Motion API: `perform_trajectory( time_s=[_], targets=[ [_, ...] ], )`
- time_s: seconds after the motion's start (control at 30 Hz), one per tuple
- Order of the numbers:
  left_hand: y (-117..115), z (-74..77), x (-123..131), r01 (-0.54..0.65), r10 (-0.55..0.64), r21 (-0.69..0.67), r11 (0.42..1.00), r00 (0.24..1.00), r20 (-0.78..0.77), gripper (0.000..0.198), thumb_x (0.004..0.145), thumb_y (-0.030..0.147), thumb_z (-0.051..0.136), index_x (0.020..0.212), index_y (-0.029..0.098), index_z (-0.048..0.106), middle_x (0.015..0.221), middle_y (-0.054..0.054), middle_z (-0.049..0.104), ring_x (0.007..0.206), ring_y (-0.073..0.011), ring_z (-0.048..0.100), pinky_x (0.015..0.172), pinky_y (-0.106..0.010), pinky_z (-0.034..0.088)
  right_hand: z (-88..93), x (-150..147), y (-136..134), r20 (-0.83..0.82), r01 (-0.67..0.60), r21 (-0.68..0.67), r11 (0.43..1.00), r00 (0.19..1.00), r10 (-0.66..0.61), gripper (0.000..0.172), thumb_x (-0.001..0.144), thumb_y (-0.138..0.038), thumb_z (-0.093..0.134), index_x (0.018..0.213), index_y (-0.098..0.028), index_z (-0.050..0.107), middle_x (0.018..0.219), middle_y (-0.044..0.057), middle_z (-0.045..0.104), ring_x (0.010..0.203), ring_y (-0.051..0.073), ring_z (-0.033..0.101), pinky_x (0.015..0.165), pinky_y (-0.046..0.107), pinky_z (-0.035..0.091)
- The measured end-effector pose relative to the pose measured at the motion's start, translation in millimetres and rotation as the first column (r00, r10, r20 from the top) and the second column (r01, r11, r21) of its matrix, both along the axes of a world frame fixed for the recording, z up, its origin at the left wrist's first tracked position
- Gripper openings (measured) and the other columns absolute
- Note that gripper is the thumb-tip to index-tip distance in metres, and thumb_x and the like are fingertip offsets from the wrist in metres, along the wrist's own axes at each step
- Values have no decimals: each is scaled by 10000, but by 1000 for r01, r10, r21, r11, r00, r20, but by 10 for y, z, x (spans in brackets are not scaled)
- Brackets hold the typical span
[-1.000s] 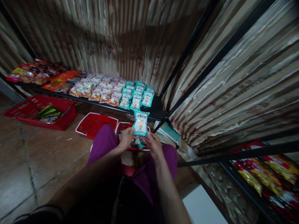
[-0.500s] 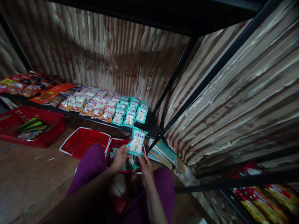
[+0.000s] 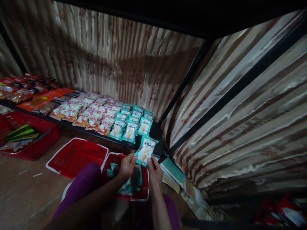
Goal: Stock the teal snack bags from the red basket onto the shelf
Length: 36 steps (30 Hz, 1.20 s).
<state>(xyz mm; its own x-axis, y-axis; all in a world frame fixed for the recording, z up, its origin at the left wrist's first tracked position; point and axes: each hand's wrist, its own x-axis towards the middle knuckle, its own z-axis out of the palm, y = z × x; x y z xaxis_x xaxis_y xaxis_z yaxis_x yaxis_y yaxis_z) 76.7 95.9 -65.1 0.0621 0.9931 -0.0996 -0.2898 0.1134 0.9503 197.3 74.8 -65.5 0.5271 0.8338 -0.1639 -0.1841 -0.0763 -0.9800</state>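
While the fingers (image 3: 132, 158) of your left hand (image 3: 126, 166) and your right hand (image 3: 154, 172) are pinching the bottom corners of one teal snack packet (image 3: 145, 150), you are holding it upright at the front edge of the low black shelf (image 3: 157, 133), apparently clear of it. Both hands are gripping; neither is lying open. Directly under them a red basket (image 3: 144, 179) is sitting on the floor between your knees, and a few more teal packets (image 3: 130, 188) are lying in it, so I am judging the stock not yet used up. Further out, on the shelf, rows of matching packets (image 3: 130, 127) are already lying flat, just beside rows of red-and-white packets (image 3: 93, 116), and a bare black strip is showing to their right, nearest the packet you are holding. That is pointing to shelving well along but not finished: one packet in hand, a small heap in the basket, one open strip. To the left a second red basket (image 3: 76, 156) is standing with nothing visible inside, and a third red basket (image 3: 35, 147), well apart, is holding green packets (image 3: 20, 132). Striped cloth (image 3: 115, 64) is hanging behind it all.
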Motion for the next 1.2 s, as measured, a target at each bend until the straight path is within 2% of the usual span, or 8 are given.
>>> perform_trajectory(
  time_s=[0.17, 0.33, 0.43, 0.53, 0.7, 0.9, 1.03, 1.2],
  targets=[
    [170, -134, 73, 5, -5, -6, 1000, 999, -41, 394, 744, 447, 558, 964, 126, 622, 783, -28, 669, 614, -164, 632, 554, -282, 541, -58, 40, 160, 6, 18, 0, 1000, 1000, -18, 576, 595, -460, 714, 1094, -179, 651, 1023, 71, 698, 935, 217, 651, 755, 280, 543],
    [289, -106, 54, 20, -13, 37, 999, 982, -190, 385, 805, 423, 473, 1013, 133, 616, 821, -45, 670, 588, -163, 633, 546, -266, 508, -91, 46, 331, -44, 15, -3, 1000, 999, -15, 663, 593, -456, 723, 1167, -148, 601, 1064, 88, 683, 956, 225, 644, 787, 293, 534],
    [400, -104, 52, -1, 25, 77, 997, 950, -312, 362, 819, 395, 450, 986, 130, 631, 880, -72, 658, 570, -155, 620, 548, -270, 498, -116, 62, 455, -22, 7, -14, 1000, 1000, -8, 671, 595, -463, 719, 1176, -150, 596, 1050, 87, 688, 929, 230, 652, 764, 299, 540],
    [542, -141, 93, -53, 95, 130, 990, 933, -348, 346, 819, 356, 456, 1024, 133, 621, 996, -105, 636, 666, -170, 631, 612, -291, 516, -135, 81, 584, 0, 14, -4, 1000, 1000, -14, 672, 600, -464, 713, 1184, -154, 589, 1049, 88, 689, 929, 230, 653, 769, 302, 538],
    [734, -149, 234, -122, 166, 166, 978, 944, -284, 424, 800, 313, 504, 1194, 157, 532, 1132, -121, 608, 854, -201, 633, 757, -334, 524, -129, 122, 805, 33, 87, 22, 996, 996, -87, 680, 591, -461, 708, 1176, -136, 589, 1039, 96, 691, 940, 233, 648, 804, 315, 525],
    [841, -129, 391, -26, 182, 342, 939, 884, -432, 500, 829, 258, 436, 1312, 130, 416, 1299, -158, 491, 1168, -245, 497, 963, -396, 431, -80, 222, 1035, 142, 115, 69, 991, 982, -124, 602, 613, -484, 671, 1102, -134, 630, 1013, 87, 700, 934, 235, 643, 796, 317, 521],
    [924, -170, 434, 60, 202, 433, 899, 821, -534, 540, 859, 224, 372, 1382, 118, 291, 1375, -171, 397, 1251, -236, 412, 1008, -415, 394, -63, 266, 1160, 184, 94, 83, 992, 977, -108, 608, 627, -497, 650, 1101, -117, 619, 1034, 108, 689, 941, 238, 638, 813, 323, 509],
    [1027, -234, 436, 130, 243, 499, 857, 751, -613, 551, 856, 193, 368, 1391, 103, 266, 1412, -177, 349, 1316, -255, 322, 1063, -464, 323, -100, 302, 1292, 273, 79, 104, 991, 956, -105, 585, 637, -512, 635, 1071, -120, 627, 1031, 119, 687, 952, 244, 632, 837, 341, 493]
  ],
)
